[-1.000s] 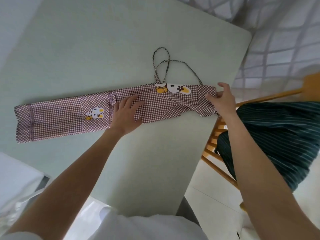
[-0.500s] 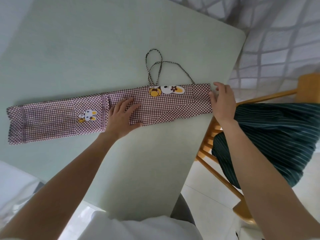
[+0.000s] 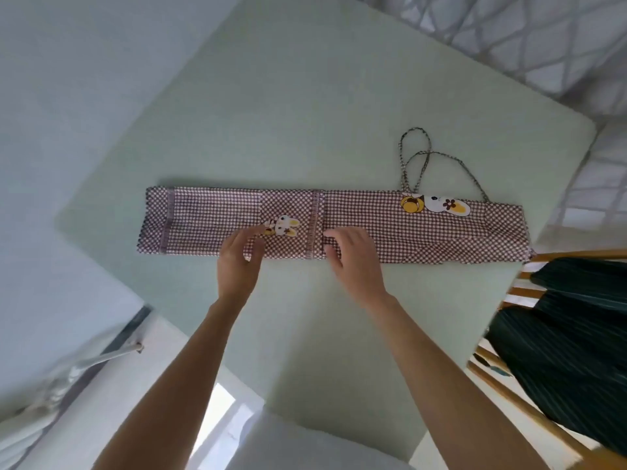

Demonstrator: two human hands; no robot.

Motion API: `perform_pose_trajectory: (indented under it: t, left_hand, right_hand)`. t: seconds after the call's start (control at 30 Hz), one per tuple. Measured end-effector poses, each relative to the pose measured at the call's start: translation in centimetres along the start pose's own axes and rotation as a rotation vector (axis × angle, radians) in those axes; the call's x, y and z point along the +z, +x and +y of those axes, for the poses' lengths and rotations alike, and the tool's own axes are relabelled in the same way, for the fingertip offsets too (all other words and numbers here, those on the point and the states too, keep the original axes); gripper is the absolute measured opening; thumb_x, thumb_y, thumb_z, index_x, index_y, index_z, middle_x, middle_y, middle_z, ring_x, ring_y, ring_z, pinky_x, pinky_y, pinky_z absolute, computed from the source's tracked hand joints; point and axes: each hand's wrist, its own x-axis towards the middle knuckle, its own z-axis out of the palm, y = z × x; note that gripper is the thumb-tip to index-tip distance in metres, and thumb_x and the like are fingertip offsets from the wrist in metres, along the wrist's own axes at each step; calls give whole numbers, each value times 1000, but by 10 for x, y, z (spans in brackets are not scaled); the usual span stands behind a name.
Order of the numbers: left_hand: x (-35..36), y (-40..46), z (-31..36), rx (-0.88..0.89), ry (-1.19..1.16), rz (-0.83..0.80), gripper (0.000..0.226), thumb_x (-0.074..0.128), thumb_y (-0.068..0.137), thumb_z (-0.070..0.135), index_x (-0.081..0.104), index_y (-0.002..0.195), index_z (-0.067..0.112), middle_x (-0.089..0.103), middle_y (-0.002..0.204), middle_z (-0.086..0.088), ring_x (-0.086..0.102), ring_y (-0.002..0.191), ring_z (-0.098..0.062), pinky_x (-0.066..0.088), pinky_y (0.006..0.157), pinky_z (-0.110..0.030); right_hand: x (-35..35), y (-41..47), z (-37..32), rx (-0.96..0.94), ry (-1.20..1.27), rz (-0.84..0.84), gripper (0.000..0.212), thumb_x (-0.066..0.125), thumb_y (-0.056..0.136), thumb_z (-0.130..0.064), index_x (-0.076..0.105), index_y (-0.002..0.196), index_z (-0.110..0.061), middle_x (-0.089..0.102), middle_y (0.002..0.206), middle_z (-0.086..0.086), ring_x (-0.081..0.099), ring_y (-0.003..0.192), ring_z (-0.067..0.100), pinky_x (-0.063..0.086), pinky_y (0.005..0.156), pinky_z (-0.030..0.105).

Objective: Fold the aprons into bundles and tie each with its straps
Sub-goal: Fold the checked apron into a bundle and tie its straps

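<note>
Surface: I see a pale green, matte tabletop surface (image 3: 305, 106) with rounded corners; everything in play lies on it.
Apron: the maroon-and-white checked cotton apron (image 3: 373, 225) lies folded into one long narrow strip across the middle of the surface, its right end near the right edge.
Chair: a wooden slatted chair (image 3: 529, 405) stands just off that edge, with a dark green striped cloth (image 3: 570, 361) draped over it, perhaps another apron; I cannot tell.
Straps: the thin checked fabric straps (image 3: 415, 157) loop loose on the surface above the strip's right part, beside the large rabbit patch (image 3: 441, 205).
Left hand: my left hand (image 3: 237, 259) rests on the strip's near edge just below the small rabbit patch (image 3: 283, 227), fingers forward and relaxed, thumb out, gripping nothing that I can see.
Right hand: my right hand (image 3: 353, 256) lies just right of the stitched seam band (image 3: 317, 225), fingers slightly curled over the cloth; whether it pinches a layer I cannot tell.
Step in hand: I judge the strip is ready to be folded shorter or rolled.
Doing it well: I would hold the layers flat at the middle, keep the long edges aligned, and leave the straps free outside for tying.
</note>
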Motion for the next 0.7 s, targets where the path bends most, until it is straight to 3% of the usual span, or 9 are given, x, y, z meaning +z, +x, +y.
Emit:
perform_pose_trajectory:
  t: [0.13, 0.2, 0.27, 0.33, 0.43, 0.6, 0.7]
  left_hand:
    - [-41, 6, -49, -246, 33, 98, 24, 61, 89, 15, 63, 111, 9, 65, 113, -8, 60, 101, -25, 47, 87, -33]
    - [-60, 13, -74, -296, 103, 122, 29, 64, 86, 19, 62, 113, 8, 63, 114, -12, 56, 104, -29, 43, 87, -33]
    - [-74, 20, -93, -345, 170, 145, 37, 67, 84, 22, 60, 117, 6, 58, 120, -17, 50, 111, -34, 39, 92, -37]
    - [-83, 28, -102, -422, 204, 143, 50, 67, 83, 29, 53, 125, 5, 50, 129, -20, 43, 118, -37, 34, 98, -40]
    - [-99, 40, -115, -555, 201, 84, 65, 66, 84, 37, 40, 136, 7, 43, 135, -20, 41, 122, -36, 34, 101, -43]
    - [-114, 45, -123, -683, 143, 25, 61, 68, 82, 36, 46, 131, 8, 57, 125, -16, 53, 115, -33, 42, 93, -40]
    - [-116, 44, -120, -715, -15, 66, 41, 68, 80, 33, 61, 108, 4, 66, 103, -11, 60, 100, -31, 47, 73, -32]
  right_hand:
    - [44, 20, -33, -34, -120, 8, 12, 60, 87, -20, 69, 83, -14, 55, 131, 9, 46, 124, 32, 39, 100, 45]
    - [64, 26, -41, -1, -204, -10, 11, 61, 87, -21, 69, 94, -16, 47, 141, 10, 38, 132, 34, 33, 106, 52]
    - [77, 24, -40, 54, -302, -81, 34, 50, 92, -31, 57, 124, -22, 32, 151, 11, 24, 140, 34, 19, 112, 58]
    - [83, 19, -31, 139, -370, -166, 55, 27, 95, -48, 30, 145, -27, 13, 157, 10, 4, 145, 30, 3, 113, 56]
    - [91, 15, -29, 203, -424, -265, 61, 1, 91, -58, 1, 147, -33, -5, 158, 6, -15, 143, 24, -5, 113, 55]
    - [93, 14, -35, 220, -457, -285, 61, -1, 92, -57, -2, 148, -32, -7, 158, 7, -15, 143, 25, -6, 113, 55]
    - [93, 14, -35, 228, -455, -285, 62, -2, 91, -57, -2, 148, -32, -8, 158, 6, -17, 143, 24, -8, 113, 54]
